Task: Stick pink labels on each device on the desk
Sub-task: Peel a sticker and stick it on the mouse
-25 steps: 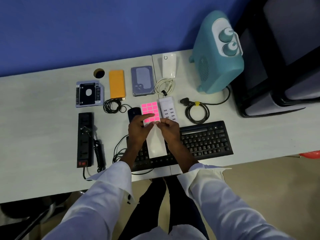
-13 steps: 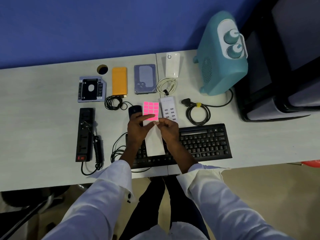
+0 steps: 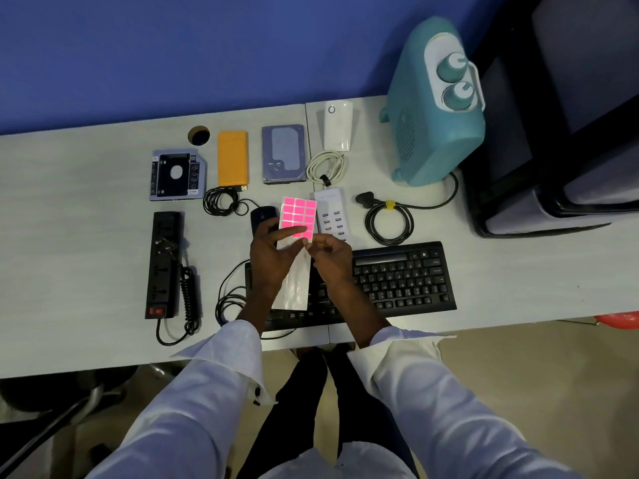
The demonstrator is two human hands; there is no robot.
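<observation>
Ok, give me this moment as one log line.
stage: label peel, likely | left hand: holds sticker sheet | right hand: pinches sheet's lower pink edge | position: above keyboard | placed labels: none visible

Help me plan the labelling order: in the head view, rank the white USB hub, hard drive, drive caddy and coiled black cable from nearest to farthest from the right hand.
1. white USB hub, just beyond the right hand.
2. coiled black cable, to its right.
3. hard drive, farther back and left.
4. drive caddy, far back-left.
</observation>
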